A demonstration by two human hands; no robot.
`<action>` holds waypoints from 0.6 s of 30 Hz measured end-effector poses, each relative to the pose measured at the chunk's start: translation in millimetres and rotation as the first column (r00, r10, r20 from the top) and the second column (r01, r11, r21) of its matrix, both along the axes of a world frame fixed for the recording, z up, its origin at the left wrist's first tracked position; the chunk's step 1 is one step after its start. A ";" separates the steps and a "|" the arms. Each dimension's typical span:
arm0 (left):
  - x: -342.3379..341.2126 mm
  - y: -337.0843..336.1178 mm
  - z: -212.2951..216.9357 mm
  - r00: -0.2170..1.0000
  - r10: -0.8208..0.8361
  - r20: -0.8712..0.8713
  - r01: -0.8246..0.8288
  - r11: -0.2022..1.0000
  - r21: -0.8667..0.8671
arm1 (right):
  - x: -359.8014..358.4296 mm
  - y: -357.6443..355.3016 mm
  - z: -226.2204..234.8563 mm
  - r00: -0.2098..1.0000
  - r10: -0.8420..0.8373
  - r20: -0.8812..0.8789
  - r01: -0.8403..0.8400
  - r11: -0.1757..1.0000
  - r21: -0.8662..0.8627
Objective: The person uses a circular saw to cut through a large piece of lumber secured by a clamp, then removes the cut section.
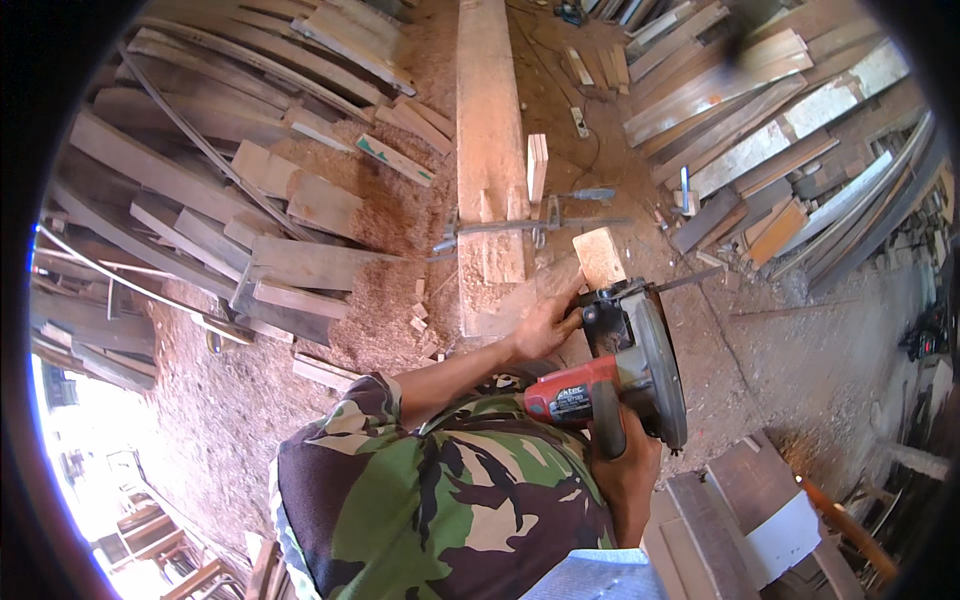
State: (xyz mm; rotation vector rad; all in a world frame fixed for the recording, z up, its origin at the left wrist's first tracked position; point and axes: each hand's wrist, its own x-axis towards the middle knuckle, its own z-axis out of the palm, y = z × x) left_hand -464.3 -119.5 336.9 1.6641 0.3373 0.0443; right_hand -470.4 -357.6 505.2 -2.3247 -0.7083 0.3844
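Red-and-black circular saw (585, 380) was gripped by right hand (628, 472); left hand (548, 326) was placed near pale rectangular wooden block (600, 256), grip unclear; cutting done or left could not be judged.

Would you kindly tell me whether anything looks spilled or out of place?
Sawdust and shavings lie spilled left of the long plank; small offcuts strewn among them look untidy. The circular saw in the right hand shows nothing odd.
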 end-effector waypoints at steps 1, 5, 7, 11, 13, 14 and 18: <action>7.1 -6.8 -3.4 0.999 0.023 0.045 -0.021 0.999 -0.042 | 8.3 -3.6 -0.4 1.000 0.008 0.006 -0.008 1.000 -0.014; 61.9 -35.9 -44.3 0.965 0.095 0.245 -0.085 0.995 -0.049 | 52.9 -18.8 2.8 1.000 -0.004 -0.004 0.004 0.999 -0.049; 90.9 -38.8 -24.9 0.986 0.066 0.155 -0.063 0.998 -0.025 | 81.0 -20.2 9.7 0.999 0.007 0.031 -0.005 0.997 -0.077; 159.6 -45.2 -11.3 0.982 0.108 0.155 -0.100 0.993 -0.056 | 148.1 -20.3 20.6 0.997 0.012 0.077 0.000 0.988 -0.153; 188.4 -40.3 6.2 0.972 0.148 0.184 -0.141 0.989 -0.051 | 187.4 -20.5 20.4 0.995 0.041 0.092 -0.027 0.989 -0.148; 207.4 -38.1 2.0 0.957 0.184 0.226 -0.181 0.983 -0.034 | 208.1 -22.2 15.1 0.988 0.089 0.123 -0.072 0.988 -0.136; 239.4 -19.3 -0.4 0.906 0.327 0.269 -0.340 0.940 0.005 | 263.1 -2.9 17.0 0.983 0.168 0.068 -0.160 0.981 -0.109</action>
